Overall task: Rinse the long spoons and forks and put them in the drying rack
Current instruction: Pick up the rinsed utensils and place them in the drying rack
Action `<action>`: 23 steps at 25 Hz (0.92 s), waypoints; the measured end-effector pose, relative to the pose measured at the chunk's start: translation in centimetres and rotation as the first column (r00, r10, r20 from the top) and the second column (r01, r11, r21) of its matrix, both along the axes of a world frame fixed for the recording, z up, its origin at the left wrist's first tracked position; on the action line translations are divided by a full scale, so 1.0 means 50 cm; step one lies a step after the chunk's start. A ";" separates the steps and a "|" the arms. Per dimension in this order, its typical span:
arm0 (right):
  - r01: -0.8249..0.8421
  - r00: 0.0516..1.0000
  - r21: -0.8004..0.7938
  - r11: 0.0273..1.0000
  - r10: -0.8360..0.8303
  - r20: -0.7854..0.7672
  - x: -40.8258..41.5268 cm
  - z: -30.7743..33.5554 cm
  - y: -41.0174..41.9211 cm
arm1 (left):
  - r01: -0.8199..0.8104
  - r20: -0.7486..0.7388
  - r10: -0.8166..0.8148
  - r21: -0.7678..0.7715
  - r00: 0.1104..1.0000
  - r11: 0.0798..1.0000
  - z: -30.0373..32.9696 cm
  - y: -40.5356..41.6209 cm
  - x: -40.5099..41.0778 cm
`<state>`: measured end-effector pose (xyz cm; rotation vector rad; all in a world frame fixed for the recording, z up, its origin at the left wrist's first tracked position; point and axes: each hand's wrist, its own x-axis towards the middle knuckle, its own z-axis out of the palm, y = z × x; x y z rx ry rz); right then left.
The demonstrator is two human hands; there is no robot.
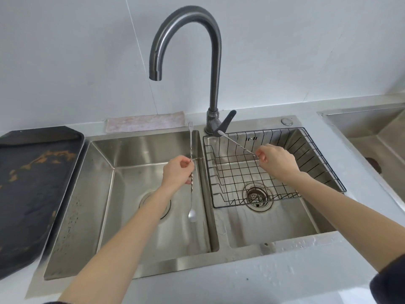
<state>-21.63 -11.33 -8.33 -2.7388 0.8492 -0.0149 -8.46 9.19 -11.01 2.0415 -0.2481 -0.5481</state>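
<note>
My left hand [178, 170] grips the twisted middle of a long metal utensil [191, 148] that has a fork end up and a spoon bowl down. It hangs upright over the right edge of the left sink basin [131, 172]. My right hand [275, 160] pinches the end of a second long spoon [236, 144]. Its bowl points up-left toward the faucet base, above the black wire drying rack [306, 154] that sits in the right basin. No utensil lies in the rack.
A tall grey gooseneck faucet [213, 62] with a dark lever stands behind the divider; no water runs. A dark tray [32, 183] lies on the left counter, a cloth [144, 122] behind the sink, another sink [372, 137] at far right.
</note>
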 end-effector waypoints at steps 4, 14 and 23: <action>-0.018 0.996 -0.015 1.000 0.017 -0.083 -0.003 -0.039 -0.059 | -0.048 -0.058 0.047 -0.011 0.997 0.999 -0.009 -0.023 0.003; -0.146 0.959 -0.037 0.989 0.133 -0.249 0.020 -0.170 -0.146 | -0.124 -0.193 0.112 -0.054 0.975 0.991 -0.039 -0.063 0.017; -0.255 0.933 -0.007 0.967 0.244 -0.265 0.062 -0.235 -0.163 | -0.193 -0.241 0.173 -0.059 0.955 0.980 -0.054 -0.086 0.014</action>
